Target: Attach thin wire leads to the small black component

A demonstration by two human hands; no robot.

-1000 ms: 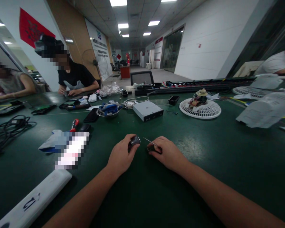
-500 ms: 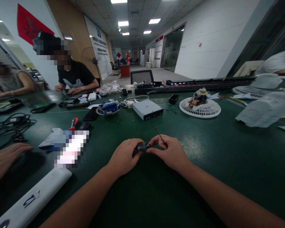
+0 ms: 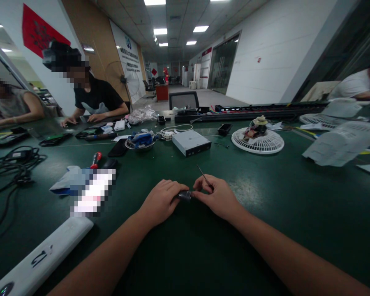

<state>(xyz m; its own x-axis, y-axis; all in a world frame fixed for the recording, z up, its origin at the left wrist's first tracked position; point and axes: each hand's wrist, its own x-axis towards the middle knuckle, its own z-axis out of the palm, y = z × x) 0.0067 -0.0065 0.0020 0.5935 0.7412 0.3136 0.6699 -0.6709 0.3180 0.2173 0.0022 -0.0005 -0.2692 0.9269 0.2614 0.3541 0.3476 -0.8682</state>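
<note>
My left hand [image 3: 162, 201] is closed on a small dark cylindrical part [image 3: 184, 196], with its end poking out beyond the fingertips. My right hand [image 3: 217, 197] grips a thin dark metal rod [image 3: 202, 174] that slants up and to the left from between the fingers. The right thumb and forefinger pinch together at the right end of the cylindrical part; what they touch there is too small to make out. Both hands are low over the green table [image 3: 185, 246].
Ahead lie an optical disc drive [image 3: 191, 143], a metal bowl [image 3: 140, 142] with blue things, and a white fan grille [image 3: 257, 142]. To the left are a lit phone [image 3: 94, 193], a glove [image 3: 69, 181], a long white device [image 3: 43, 255] and black cables [image 3: 17, 160]. Co-workers sit around the table.
The cylindrical part has tilted and sits slightly lower, with my left fingers further over it. The rod has shifted left. A co-worker's hand at the left edge has gone from view.
</note>
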